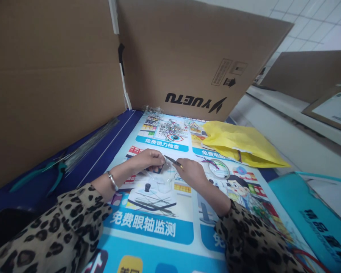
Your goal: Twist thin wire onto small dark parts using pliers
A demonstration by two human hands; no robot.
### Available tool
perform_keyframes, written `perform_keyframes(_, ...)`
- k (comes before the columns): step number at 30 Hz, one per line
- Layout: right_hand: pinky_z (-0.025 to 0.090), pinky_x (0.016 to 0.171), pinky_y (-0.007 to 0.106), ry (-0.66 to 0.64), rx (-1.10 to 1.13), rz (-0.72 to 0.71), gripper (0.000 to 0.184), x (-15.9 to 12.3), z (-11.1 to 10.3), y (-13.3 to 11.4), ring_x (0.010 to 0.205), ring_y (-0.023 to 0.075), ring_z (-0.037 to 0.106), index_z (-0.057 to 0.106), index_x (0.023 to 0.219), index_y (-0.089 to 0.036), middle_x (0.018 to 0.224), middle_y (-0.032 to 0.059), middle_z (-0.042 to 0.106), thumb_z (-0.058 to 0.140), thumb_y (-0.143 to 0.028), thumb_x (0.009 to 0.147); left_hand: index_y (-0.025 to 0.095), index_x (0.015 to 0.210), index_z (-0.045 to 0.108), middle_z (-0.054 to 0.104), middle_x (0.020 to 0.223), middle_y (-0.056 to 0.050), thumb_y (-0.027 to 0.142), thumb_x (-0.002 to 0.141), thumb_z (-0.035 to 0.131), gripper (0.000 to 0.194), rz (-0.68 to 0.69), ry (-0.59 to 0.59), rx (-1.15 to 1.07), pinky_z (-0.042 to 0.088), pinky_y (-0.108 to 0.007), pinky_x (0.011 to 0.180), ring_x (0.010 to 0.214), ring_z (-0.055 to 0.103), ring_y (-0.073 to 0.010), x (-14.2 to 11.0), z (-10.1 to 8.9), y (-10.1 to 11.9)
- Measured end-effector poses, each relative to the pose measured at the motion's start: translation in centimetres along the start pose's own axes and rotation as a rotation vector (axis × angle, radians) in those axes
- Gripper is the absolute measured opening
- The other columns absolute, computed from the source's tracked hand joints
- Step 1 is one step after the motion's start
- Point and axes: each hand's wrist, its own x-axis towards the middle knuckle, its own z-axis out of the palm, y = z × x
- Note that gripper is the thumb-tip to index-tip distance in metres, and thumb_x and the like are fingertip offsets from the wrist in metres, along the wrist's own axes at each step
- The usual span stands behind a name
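My left hand [150, 160] is closed, its fingers curled around a small dark piece [158, 168] that they partly cover. A thin clear strand [170, 176] loops out below its fingertips. My right hand [191, 171] is closed on a slim pointed blade [172, 160] with a brass-coloured spot near the grip; the handle is hidden in the palm. The blade's tip points at the left fingertips, very close to them. On the printed mat below lie several thin dark strips [156, 206] and a small black knob-like piece [147, 187].
Tall cardboard panels [187, 57] stand behind and to the left. A yellow bag [241, 142], a clear ring [218, 168] with coloured threads and tangled wire bits [172, 129] lie farther back. Teal-handled pliers [59, 172] lie beside a bundle of wires [91, 142]. A teal packet [309, 216] lies right.
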Motion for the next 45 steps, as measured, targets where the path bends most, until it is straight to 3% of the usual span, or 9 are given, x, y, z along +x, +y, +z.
perform_keyframes(15,0.028,0.055,0.024,0.009,0.023,-0.011,0.03,-0.1,0.0,-0.2,0.078,0.0158,0.058,0.056,0.088,-0.023,0.088,0.0021,0.065,0.032,-0.041,0.088,0.015,0.074,0.058,0.042,0.044,0.006,0.035,0.072,0.055,0.021,-0.021,0.005,-0.033,0.021,-0.017,0.038,0.037,0.029,-0.0042,-0.1,0.0,-1.2)
perform_keyframes(31,0.029,0.056,0.024,0.017,0.017,-0.083,0.024,-0.2,0.0,0.1,0.079,0.0161,0.057,0.056,0.09,-0.025,0.085,0.0011,0.063,0.036,-0.038,0.086,0.015,0.069,0.053,0.042,0.042,0.007,0.029,0.07,0.056,0.015,-0.022,0.075,-0.147,0.023,-0.017,0.036,0.035,0.032,-0.0042,-0.2,-0.1,-1.1)
perform_keyframes(40,0.03,0.057,0.024,-0.008,-0.038,-0.111,0.024,-0.3,-0.1,0.1,0.082,0.0162,0.056,0.055,0.096,-0.026,0.088,0.0018,0.062,0.035,-0.036,0.087,0.014,0.075,0.054,0.048,0.049,0.004,0.041,0.074,0.056,0.027,0.038,0.066,-0.189,0.02,-0.016,0.033,0.035,0.039,-0.0045,-0.4,-0.5,-0.9)
perform_keyframes(45,0.03,0.057,0.024,-0.001,-0.06,-0.127,0.022,-0.3,-0.2,0.0,0.082,0.0161,0.055,0.054,0.096,-0.026,0.087,0.0018,0.062,0.036,-0.035,0.086,0.015,0.079,0.054,0.046,0.042,0.006,0.045,0.075,0.054,0.03,0.064,0.079,-0.124,0.017,-0.015,0.032,0.032,0.036,-0.0043,-0.3,-0.7,-1.2)
